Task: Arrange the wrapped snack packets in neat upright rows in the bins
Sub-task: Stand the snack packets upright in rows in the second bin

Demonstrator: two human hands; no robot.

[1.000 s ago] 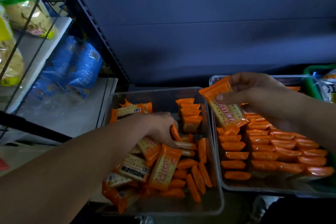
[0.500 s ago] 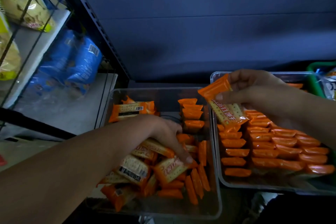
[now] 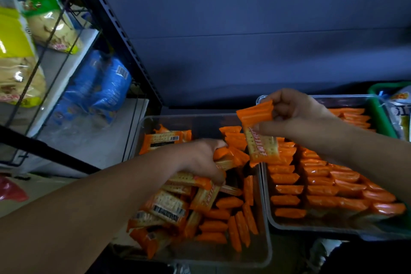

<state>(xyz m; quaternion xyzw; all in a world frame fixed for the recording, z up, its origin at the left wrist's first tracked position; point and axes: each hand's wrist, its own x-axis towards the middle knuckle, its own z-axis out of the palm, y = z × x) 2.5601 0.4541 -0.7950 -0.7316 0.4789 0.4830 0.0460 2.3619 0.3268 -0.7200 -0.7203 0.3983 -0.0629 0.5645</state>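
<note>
Two clear plastic bins stand side by side. The left bin point(image 3: 265, 224) holds a loose heap of orange cracker packets point(image 3: 171, 204) plus a few upright ones along its right side. The right bin point(image 3: 270, 220) is filled with neat upright rows of orange packets point(image 3: 311, 187). My left hand point(image 3: 200, 158) reaches into the left bin and grips a packet from the heap. My right hand point(image 3: 295, 115) pinches one orange packet point(image 3: 259, 133) by its upper part and holds it above the gap between the two bins.
A black metal rack post point(image 3: 115, 35) rises at left. Behind a wire shelf guard point(image 3: 55, 35) sit green and yellow snack bags point(image 3: 29, 29) and blue bags point(image 3: 100, 87). A green basket point(image 3: 378, 109) stands at far right. A dark wall is behind.
My left hand has pulled back up from the front of the heap to the middle of the left bin and closed on a packet. My right hand still holds its packet in about the same place.
</note>
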